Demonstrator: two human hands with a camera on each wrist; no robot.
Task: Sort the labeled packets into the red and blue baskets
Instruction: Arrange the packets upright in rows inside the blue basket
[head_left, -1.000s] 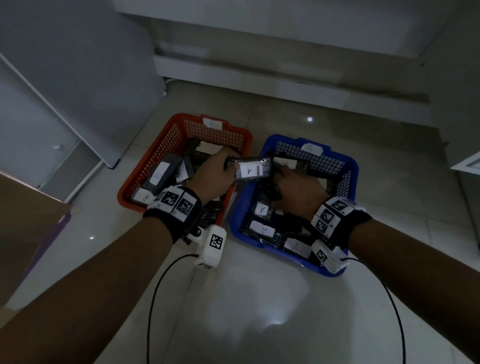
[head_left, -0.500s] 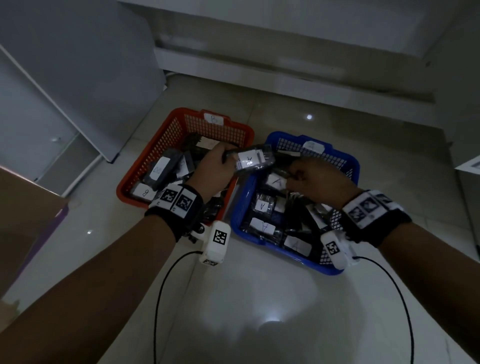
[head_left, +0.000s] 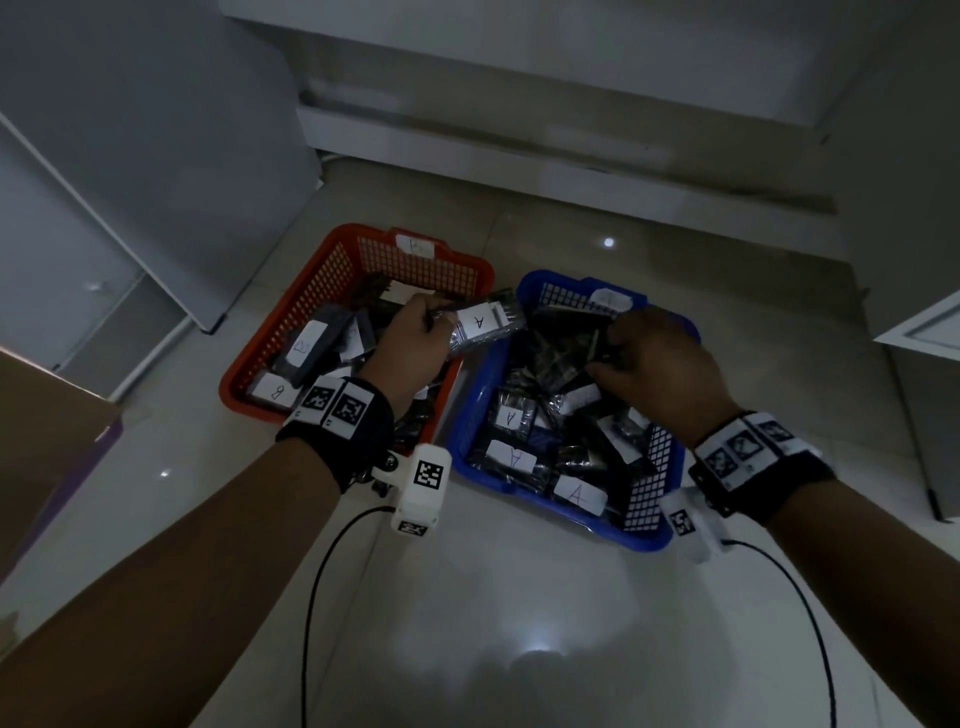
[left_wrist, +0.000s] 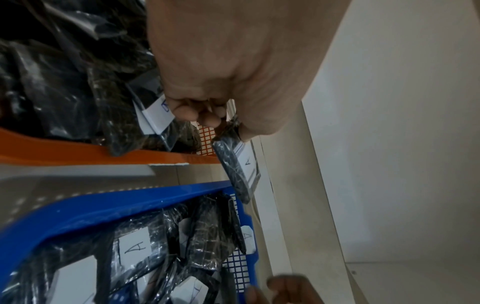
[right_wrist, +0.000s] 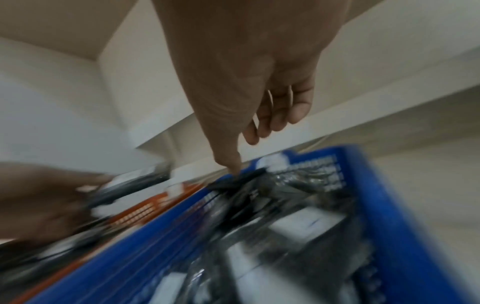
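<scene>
Head view dim, grey cast; we see small bright reflection on glossy pale tiled floor (head_left: 540, 647) near bottom, fainter glints further up. Straight wall lines bow at wide-angle edges. Left wrist view brighter, mostly sharp, blue plastic mesh basket (left_wrist: 109, 205) softly blurred close up. Right wrist view heavily motion-smeared; we cannot read labels there.

right wrist view blurred, blue basket (right_wrist: 384, 205) smeared (labels unreadable)

My right hand (right_wrist: 246, 82) hangs over the blue basket (right_wrist: 405, 236), thumb tip touching a dark packet (right_wrist: 241, 179) at its far rim. Picture is motion-blurred. Red basket (right_wrist: 140, 211) sits beside.
</scene>
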